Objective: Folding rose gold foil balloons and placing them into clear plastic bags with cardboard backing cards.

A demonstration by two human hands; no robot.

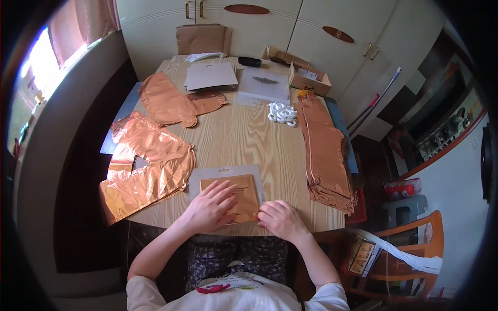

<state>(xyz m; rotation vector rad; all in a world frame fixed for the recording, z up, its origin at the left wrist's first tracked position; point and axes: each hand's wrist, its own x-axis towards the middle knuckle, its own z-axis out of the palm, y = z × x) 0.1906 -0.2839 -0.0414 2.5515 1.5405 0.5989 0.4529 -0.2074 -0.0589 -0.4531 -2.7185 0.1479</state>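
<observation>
At the near edge of the table, a folded copper foil balloon (245,187) lies on a grey backing card (194,182) with a hang slot at its far edge. My left hand (211,207) rests flat on the foil, fingers stretched out, and covers its left part. At the card's near right corner, my right hand (281,220) is closed, its fingers curled in beside the foil; what they pinch, if anything, is hidden. To the left, flat copper foil balloons (168,155) lie close to my left forearm. A long stack of copper foil balloons (324,150) lies to the right.
Farther back are more copper foil balloons (162,101), a stack of grey cards (210,76), clear plastic bags (264,85), white ribbon rolls (282,113) and an open cardboard box (317,83). A wooden chair (433,233) stands at the right, beyond the table's corner.
</observation>
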